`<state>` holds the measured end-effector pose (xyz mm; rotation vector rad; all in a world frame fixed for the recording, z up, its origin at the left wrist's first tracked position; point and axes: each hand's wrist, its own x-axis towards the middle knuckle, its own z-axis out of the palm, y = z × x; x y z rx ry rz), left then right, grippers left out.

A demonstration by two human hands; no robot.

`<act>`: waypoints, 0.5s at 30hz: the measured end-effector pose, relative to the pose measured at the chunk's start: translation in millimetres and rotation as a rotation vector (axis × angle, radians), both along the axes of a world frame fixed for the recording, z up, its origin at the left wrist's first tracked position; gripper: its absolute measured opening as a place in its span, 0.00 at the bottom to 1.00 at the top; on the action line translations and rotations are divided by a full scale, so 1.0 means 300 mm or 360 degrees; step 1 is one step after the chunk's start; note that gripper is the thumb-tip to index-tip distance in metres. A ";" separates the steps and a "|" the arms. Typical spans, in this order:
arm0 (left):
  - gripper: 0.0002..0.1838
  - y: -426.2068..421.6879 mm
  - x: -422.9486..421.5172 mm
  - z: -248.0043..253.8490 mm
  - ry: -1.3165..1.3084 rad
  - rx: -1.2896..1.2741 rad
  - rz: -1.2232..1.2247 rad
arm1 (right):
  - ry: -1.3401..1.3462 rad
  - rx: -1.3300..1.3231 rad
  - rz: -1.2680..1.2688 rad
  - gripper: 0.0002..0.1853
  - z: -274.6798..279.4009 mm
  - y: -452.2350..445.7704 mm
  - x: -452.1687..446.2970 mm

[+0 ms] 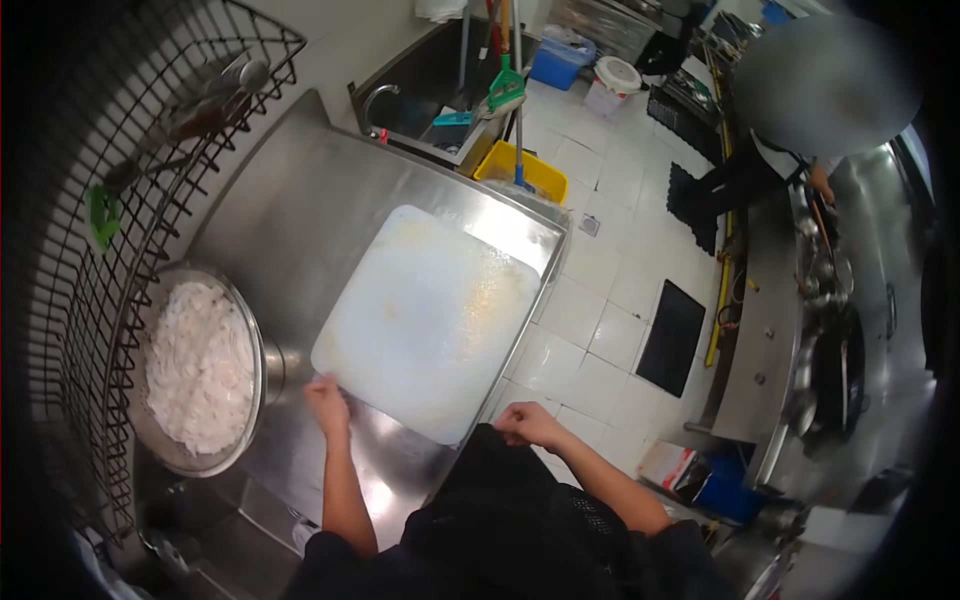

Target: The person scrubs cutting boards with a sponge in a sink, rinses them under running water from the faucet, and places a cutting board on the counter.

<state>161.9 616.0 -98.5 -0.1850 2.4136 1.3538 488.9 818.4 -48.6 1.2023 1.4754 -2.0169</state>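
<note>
A large white cutting board [420, 320] lies on the steel counter in front of me, its surface wet and faintly stained. My left hand [327, 405] is at the board's near left corner with the fingers curled in; whether they grip the corner is hidden. To the right of the board's near end, my right hand [530, 425] is closed in a pinch beside my black apron [490, 500]. What those fingertips hold, if anything, is too small to make out. A big metal bowl [255, 400] of pale, shredded-looking food [200, 365] stands left of my left hand.
A black wire rack [130, 340] overhangs the counter's left side. At the far end are a sink [400, 100], mop handles and a yellow bucket [520, 170]. A person [770, 165] works at the stove line [830, 330] on the right. A dark mat [671, 340] lies on the tiles.
</note>
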 end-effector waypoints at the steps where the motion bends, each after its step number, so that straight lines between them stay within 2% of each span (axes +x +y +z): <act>1: 0.14 -0.034 -0.017 -0.037 0.0548 -0.0398 -0.0084 | -0.0049 0.0119 -0.0190 0.10 -0.019 0.015 0.048; 5: 0.14 -0.059 -0.067 0.103 0.0518 -0.0371 0.0024 | -0.0222 0.0363 -0.0948 0.07 -0.222 0.069 0.332; 7: 0.12 -0.082 -0.057 0.081 0.0432 0.0135 -0.0160 | -0.0400 0.0439 -0.1219 0.05 -0.405 0.062 0.561; 8: 0.08 -0.115 -0.048 0.026 0.0522 0.0205 -0.0237 | -0.0522 0.0446 -0.1321 0.05 -0.485 0.036 0.689; 9: 0.08 -0.138 -0.018 0.045 0.0549 0.0203 -0.0199 | -0.0629 0.0380 -0.1554 0.05 -0.517 -0.009 0.791; 10: 0.07 -0.142 0.035 0.070 0.0494 0.0173 -0.0282 | -0.0711 0.0171 -0.1641 0.04 -0.628 -0.033 0.942; 11: 0.07 -0.157 0.086 0.086 0.0437 0.0143 -0.0355 | -0.0813 0.0002 -0.1515 0.07 -0.616 -0.060 1.016; 12: 0.07 -0.190 0.129 0.067 0.0464 0.0140 -0.0284 | -0.0873 0.0108 -0.1356 0.05 -0.635 -0.105 1.049; 13: 0.07 -0.232 0.166 0.021 0.0444 0.0118 -0.0363 | -0.0920 0.0221 -0.1180 0.04 -0.760 -0.158 1.154; 14: 0.08 -0.269 0.205 0.026 0.0423 0.0092 -0.0433 | -0.0703 0.0024 -0.1177 0.08 -0.835 -0.170 1.228; 15: 0.08 -0.311 0.245 0.027 0.0459 0.0087 -0.0336 | -0.0664 0.0044 -0.1084 0.08 -0.934 -0.084 1.250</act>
